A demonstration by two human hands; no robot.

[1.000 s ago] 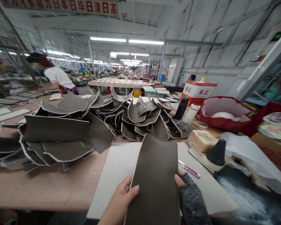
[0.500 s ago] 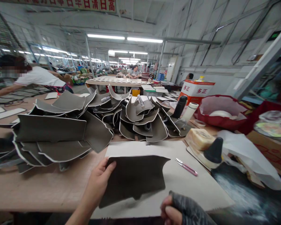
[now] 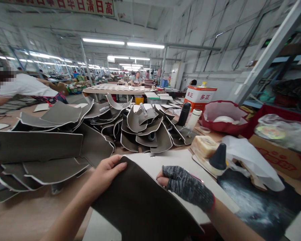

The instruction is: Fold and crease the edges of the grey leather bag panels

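A flat dark grey-brown panel (image 3: pixel 140 197), which looks like leather with a pale edge, slants over the white board (image 3: pixel 183 160) in front of me. My left hand (image 3: pixel 111 170) pinches its upper corner between thumb and fingers. Against the panel's right edge is my right hand (image 3: pixel 183 184), in a dark grey fingerless glove with a red cuff. Its fingers are curled closed, and what they hold, if anything, is hidden. Thread snips (image 3: pixel 198 178) with a pink handle lie on the board, mostly covered by the glove.
Similar grey-brown panels (image 3: pixel 40 147) are heaped across the table behind the board. To the right stand a wax-like block (image 3: pixel 207 146), a black cone (image 3: pixel 218 156), a thermos (image 3: pixel 184 113) and a red bag (image 3: pixel 223 117). A co-worker (image 3: pixel 27 88) leans over at the far left.
The panel has been turned and drawn closer to me, its far edge now sloping down to the right. My right hand has moved up and forward to that edge. The view has shifted right.
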